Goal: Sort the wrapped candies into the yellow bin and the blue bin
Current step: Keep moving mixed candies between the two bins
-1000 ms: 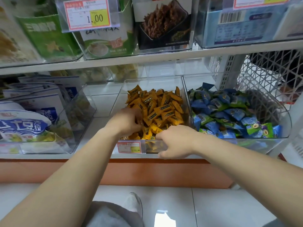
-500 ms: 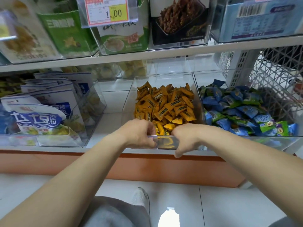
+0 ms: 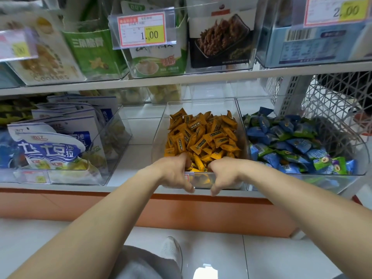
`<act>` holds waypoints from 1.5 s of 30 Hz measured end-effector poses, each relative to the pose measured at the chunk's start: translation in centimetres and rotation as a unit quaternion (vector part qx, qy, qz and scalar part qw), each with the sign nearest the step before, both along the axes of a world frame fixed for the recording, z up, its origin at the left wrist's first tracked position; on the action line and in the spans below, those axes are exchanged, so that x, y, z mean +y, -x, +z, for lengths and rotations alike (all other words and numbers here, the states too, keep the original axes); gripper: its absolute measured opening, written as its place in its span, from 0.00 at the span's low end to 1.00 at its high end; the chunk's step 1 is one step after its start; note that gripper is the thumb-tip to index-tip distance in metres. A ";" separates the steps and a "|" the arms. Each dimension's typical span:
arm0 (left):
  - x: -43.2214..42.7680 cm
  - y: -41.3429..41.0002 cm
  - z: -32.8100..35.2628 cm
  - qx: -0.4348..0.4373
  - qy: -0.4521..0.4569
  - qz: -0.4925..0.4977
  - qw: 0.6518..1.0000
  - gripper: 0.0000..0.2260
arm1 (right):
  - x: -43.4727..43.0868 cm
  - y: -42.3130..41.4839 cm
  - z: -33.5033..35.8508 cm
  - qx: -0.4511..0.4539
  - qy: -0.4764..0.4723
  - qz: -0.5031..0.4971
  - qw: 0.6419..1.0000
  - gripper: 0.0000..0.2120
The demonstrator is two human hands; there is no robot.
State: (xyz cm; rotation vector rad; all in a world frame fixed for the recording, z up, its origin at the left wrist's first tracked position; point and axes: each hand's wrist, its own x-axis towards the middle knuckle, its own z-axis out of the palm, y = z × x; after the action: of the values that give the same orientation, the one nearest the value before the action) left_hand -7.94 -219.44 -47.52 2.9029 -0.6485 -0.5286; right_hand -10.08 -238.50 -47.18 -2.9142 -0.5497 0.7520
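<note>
A clear bin (image 3: 161, 125) on the lower shelf is heaped with yellow wrapped candies (image 3: 203, 135). To its right stands another clear bin (image 3: 360, 158), and it holds blue and green wrapped candies (image 3: 289, 143). My left hand (image 3: 173, 172) and my right hand (image 3: 223, 172) both grip the front wall of the yellow-candy bin. On each hand the fingers curl over the rim among the candies and the thumb lies on the outside face. Whether any candy is pinched in the fingers is hidden.
A clear bin of blue and white snack bags (image 3: 50, 146) sits at the left. Packaged snacks and price tags (image 3: 143, 29) fill the shelf above. At the right is a white mesh shelf end (image 3: 332, 101). My shoe (image 3: 171, 252) rests on the tiled floor below.
My left hand came out of the yellow candy pile to the bin's front wall. My right hand shifted left along that wall, so both hands now sit close together on it.
</note>
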 end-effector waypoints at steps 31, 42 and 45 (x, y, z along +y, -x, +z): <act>-0.6 -0.6 1.1 0.148 0.065 -0.016 0.987 0.23 | -1.2 0.1 1.0 -0.007 -0.207 -0.056 0.977 0.15; 1.8 -0.7 2.1 0.141 0.272 0.070 0.949 0.18 | -2.2 0.3 2.2 -0.093 -0.293 -0.099 0.946 0.12; 1.5 -0.8 2.0 0.153 0.383 0.145 0.899 0.15 | -2.1 0.4 2.4 -0.155 -0.316 -0.116 0.929 0.14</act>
State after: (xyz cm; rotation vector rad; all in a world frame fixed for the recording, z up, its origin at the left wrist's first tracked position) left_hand -7.15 -217.98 -45.56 2.0585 -0.2724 -0.5209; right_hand -10.50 -240.65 -44.77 -2.4201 -0.3658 0.0501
